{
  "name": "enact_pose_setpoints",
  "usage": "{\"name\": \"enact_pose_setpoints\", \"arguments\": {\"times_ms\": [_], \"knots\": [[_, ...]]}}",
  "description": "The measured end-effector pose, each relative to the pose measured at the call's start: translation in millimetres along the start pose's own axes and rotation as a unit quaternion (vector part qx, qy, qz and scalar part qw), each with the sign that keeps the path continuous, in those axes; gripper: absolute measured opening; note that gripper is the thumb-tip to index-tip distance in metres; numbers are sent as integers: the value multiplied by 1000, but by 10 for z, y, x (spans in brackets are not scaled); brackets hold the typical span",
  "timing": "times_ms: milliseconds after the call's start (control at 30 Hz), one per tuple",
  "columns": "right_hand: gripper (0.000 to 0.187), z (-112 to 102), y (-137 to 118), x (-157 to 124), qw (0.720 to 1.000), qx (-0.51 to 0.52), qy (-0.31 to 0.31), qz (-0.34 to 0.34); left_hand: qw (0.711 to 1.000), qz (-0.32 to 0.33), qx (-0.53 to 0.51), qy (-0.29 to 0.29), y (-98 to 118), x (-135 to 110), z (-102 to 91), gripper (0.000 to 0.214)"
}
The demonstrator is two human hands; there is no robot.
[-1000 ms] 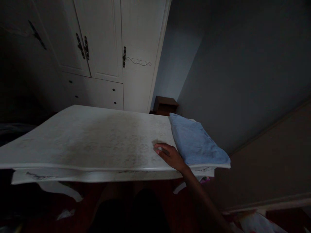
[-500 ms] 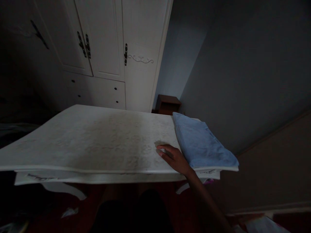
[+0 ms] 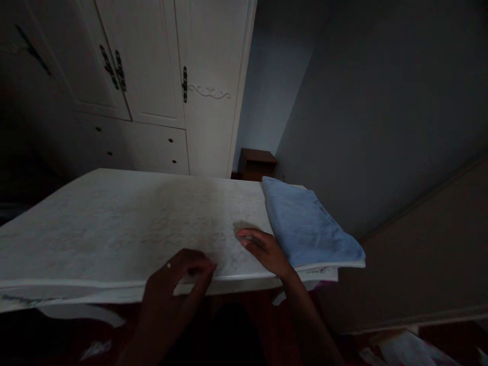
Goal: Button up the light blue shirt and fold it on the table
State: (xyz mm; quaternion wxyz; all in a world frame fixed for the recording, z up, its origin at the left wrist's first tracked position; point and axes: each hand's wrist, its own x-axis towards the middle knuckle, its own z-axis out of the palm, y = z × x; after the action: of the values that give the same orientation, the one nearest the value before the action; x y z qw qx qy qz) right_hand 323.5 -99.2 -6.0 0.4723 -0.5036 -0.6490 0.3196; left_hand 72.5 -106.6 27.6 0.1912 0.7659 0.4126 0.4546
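Cloth (image 3: 308,223), blue, lies flat along the right edge of the white table (image 3: 114,218), reaching towards its near right corner. The left hand (image 3: 168,284) has just come into view at the near edge, so both hands are now available there; its thumb and forefinger are drawn together, whether around anything I cannot tell. The right hand (image 3: 267,251) stays beside the cloth, loosely curled, nothing visibly grasped.
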Motion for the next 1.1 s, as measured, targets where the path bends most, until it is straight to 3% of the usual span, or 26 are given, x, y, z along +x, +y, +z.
{"name": "enact_pose_setpoints", "arguments": {"times_ms": [100,233,500,633,867,1100], "knots": [[27,6,1,-2,1000,13,5,5,999,-33,-30,-27,-229,258,131,20],[27,3,-5,-10,1000,3,-1,15,985,-138,-84,-54,-499,533,175,28],[27,-23,-12,-26,999,-35,-11,16,942,-267,-194,-63,-686,812,108,26],[27,-25,-13,-33,999,-47,-18,15,934,-268,-230,-49,-711,786,106,25],[28,-27,-33,-43,997,-67,-17,22,963,-223,-140,-53,-610,657,132,25],[28,-19,-17,-50,997,-63,-11,32,973,-191,-114,-57,-675,611,176,26]]}}
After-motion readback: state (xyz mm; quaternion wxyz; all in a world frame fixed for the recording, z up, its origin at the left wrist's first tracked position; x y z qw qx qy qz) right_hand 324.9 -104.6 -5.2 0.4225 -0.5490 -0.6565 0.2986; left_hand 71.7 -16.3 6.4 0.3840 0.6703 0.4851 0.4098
